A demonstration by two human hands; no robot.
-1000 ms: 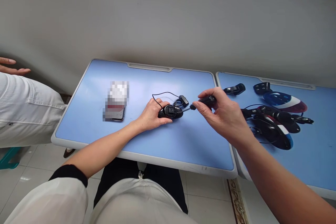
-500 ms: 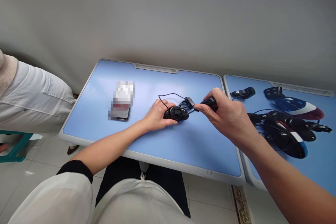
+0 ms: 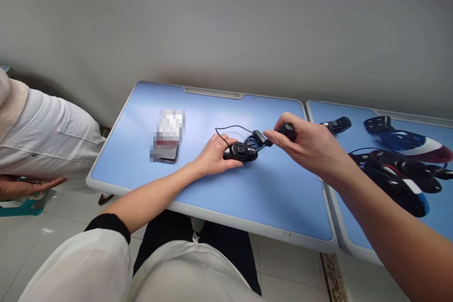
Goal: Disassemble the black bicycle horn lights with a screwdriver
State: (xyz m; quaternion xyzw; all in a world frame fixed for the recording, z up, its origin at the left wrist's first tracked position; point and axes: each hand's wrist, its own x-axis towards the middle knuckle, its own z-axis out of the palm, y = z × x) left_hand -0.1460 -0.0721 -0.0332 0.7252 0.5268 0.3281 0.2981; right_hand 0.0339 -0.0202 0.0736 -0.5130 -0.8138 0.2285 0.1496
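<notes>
Blue table [image 3: 123, 160] carries a black device [image 3: 242, 152]; left hand [image 3: 214, 155] curls its fingers around it, right hand [image 3: 307, 147] pinches a small black piece [image 3: 288, 131] between fingertips.

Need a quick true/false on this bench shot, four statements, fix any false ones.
The left hand is cupped over a black oval plastic device: true.
The right hand pinches a small black plastic part: true.
Glossy blue-and-red shells lie on the same blue table as the device: false, they lie on the adjacent blue table.
Another person's hand rests on that table: false, it is held low, off the table, by white trousers.
</notes>
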